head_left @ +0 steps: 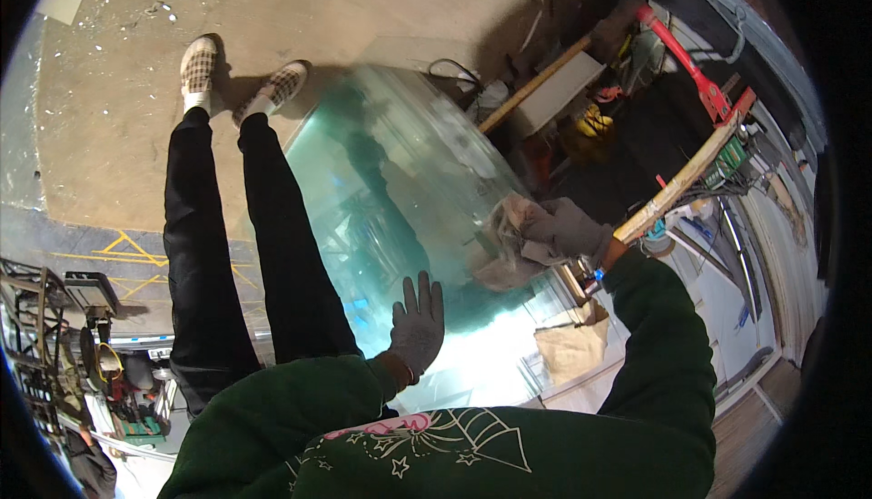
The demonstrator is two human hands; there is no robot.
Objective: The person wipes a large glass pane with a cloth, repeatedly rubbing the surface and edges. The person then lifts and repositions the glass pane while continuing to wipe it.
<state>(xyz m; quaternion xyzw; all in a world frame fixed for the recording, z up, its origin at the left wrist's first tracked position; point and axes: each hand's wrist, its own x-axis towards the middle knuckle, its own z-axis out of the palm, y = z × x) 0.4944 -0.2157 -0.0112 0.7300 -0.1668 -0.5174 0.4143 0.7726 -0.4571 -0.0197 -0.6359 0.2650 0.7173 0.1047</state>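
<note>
Flat greenish glass pane [372, 208] fills the middle, grey-gloved left hand [419, 328] spread open over it, right hand [581, 229] gripping crumpled grey-brown cloth [516, 243]; long red-handled tool [677, 50] and pale wooden bar [679, 181] crowd the right.

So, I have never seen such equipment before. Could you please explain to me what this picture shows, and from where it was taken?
There is no machine here, only a person working by hand. The single picture comes from a wide camera worn on that person's head, looking down; this is why straight edges look bent and the green top fills the bottom. In the middle is a large, see-through greenish sheet, probably glass. The grey-gloved right hand holds a crumpled cloth over it. The left hand, also gloved, is open over the sheet; whether it touches, I cannot tell. On the right side are a wooden bar and a red tool with a long handle.
</note>
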